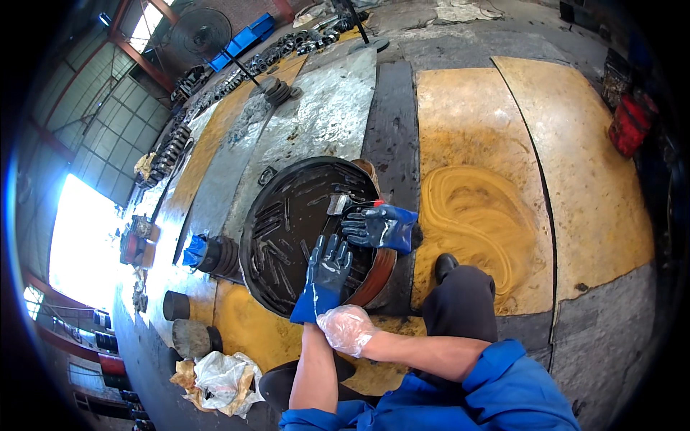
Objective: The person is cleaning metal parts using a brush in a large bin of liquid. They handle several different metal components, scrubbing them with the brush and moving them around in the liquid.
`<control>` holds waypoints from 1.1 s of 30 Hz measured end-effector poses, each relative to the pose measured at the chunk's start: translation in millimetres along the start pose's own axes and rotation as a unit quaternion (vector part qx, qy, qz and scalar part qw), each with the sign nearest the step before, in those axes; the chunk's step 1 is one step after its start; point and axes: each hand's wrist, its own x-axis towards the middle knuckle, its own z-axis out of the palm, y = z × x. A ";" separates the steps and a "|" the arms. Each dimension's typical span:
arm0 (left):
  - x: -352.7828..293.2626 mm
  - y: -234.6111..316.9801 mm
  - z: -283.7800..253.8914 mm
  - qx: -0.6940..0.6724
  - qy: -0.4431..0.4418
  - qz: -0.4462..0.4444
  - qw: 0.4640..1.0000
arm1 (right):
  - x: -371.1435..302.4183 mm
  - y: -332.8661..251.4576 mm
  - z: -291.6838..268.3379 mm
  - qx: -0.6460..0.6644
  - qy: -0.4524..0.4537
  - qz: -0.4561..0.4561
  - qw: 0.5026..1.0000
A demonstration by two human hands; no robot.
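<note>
My left hand (328,273) wears a blue and black rubber work glove, its fingers stretched out and apart over the round tub. My right hand (346,329), in a clear plastic glove, is closed at my left wrist on the cuff of that work glove. A second blue and black work glove (384,228) lies across the tub's right rim, fingers pointing inward. Beside its fingertips is a brush (338,205) with pale bristles. The large round tub (248,248) holds dark liquid with several dark strips (275,253) in it.
My dark shoe (445,266) rests right of the tub on yellow-stained floor sheets (478,215). Left stand blackened cylinders (215,255) and a can (190,337); a crumpled white bag (223,384) lies near my knee. Farther off are a pedestal fan (201,34) and a red container (632,123).
</note>
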 end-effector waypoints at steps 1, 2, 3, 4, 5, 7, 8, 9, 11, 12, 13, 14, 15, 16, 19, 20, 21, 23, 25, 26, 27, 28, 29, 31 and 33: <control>0.4 3.2 5.2 -0.080 0.005 0.017 0.997 | 1.7 2.3 1.5 -0.004 0.000 0.003 1.000; 2.1 9.5 9.5 -0.130 0.006 0.037 0.991 | 3.6 6.1 3.7 0.002 0.014 0.007 1.000; 5.8 16.6 14.6 -0.170 0.000 0.055 0.984 | 4.7 10.2 4.0 0.007 0.028 0.011 1.000; 3.9 27.1 12.5 -0.201 0.002 0.076 0.977 | 6.2 9.1 -3.4 0.011 0.062 -0.022 0.998; 3.5 35.6 7.3 -0.230 0.003 0.093 0.969 | 7.1 8.7 -20.6 0.006 0.059 -0.018 0.998; -4.1 56.2 -6.5 -0.291 0.008 0.120 0.949 | 11.0 12.9 -58.7 0.037 0.122 0.025 0.992; -9.8 68.9 -13.0 -0.321 0.012 0.129 0.938 | 14.4 26.4 -70.6 0.058 0.187 0.056 0.979; -11.4 79.0 -15.9 -0.359 0.014 0.128 0.925 | 15.1 45.6 -82.8 0.074 0.251 0.089 0.961; -9.7 97.5 -18.0 -0.419 0.008 0.115 0.900 | 18.0 113.1 -91.0 0.177 0.352 0.144 0.908; -10.9 101.6 -27.6 -0.401 -0.005 0.107 0.910 | 23.4 127.8 -104.5 0.316 0.323 0.286 0.845; -8.5 108.0 -39.7 -0.385 -0.024 0.096 0.918 | 26.5 140.8 -119.4 0.437 0.286 0.417 0.744; -0.1 110.7 -88.5 -0.234 -0.125 0.153 0.952 | 34.7 165.2 -116.1 0.437 0.272 0.463 0.721; 6.5 110.2 -108.9 -0.178 -0.148 0.165 0.959 | 38.5 196.5 -113.3 0.432 0.263 0.514 0.693; 11.1 106.2 -118.7 -0.169 -0.145 0.174 0.959 | 37.3 224.7 -108.4 0.422 0.252 0.558 0.669; 32.8 92.5 -137.6 -0.204 -0.173 0.182 0.946 | 24.2 294.8 -89.8 0.388 0.245 0.612 0.644; 39.5 84.4 -142.1 -0.236 -0.198 0.180 0.934 | 18.4 314.4 -82.9 0.381 0.244 0.619 0.642; 43.9 80.1 -137.3 -0.235 -0.218 0.183 0.929 | 11.3 332.4 -78.1 0.373 0.248 0.624 0.640; 43.0 88.0 -140.3 -0.236 -0.266 0.199 0.913 | 14.4 337.5 -69.8 0.388 0.236 0.631 0.629; 30.5 94.6 -157.4 -0.250 -0.237 0.190 0.919 | 23.6 319.5 -68.8 0.411 0.210 0.640 0.615; 27.6 98.1 -157.6 -0.261 -0.218 0.174 0.924 | 27.2 309.6 -69.9 0.459 0.201 0.619 0.605; 23.5 98.5 -156.6 -0.266 -0.217 0.176 0.923 | 30.6 302.7 -71.2 0.505 0.191 0.598 0.593; 19.7 100.9 -141.8 -0.328 -0.176 0.143 0.917 | 27.8 302.0 -77.0 0.498 0.195 0.599 0.596; 15.6 103.3 -132.6 -0.387 -0.132 0.111 0.906 | 24.6 301.6 -80.7 0.534 0.174 0.565 0.605; 11.5 103.6 -130.2 -0.373 -0.118 0.114 0.913 | 27.6 294.6 -83.6 0.568 0.148 0.528 0.613; 5.3 102.1 -127.6 -0.227 -0.144 0.185 0.945 | 37.0 279.6 -79.1 0.551 0.167 0.534 0.619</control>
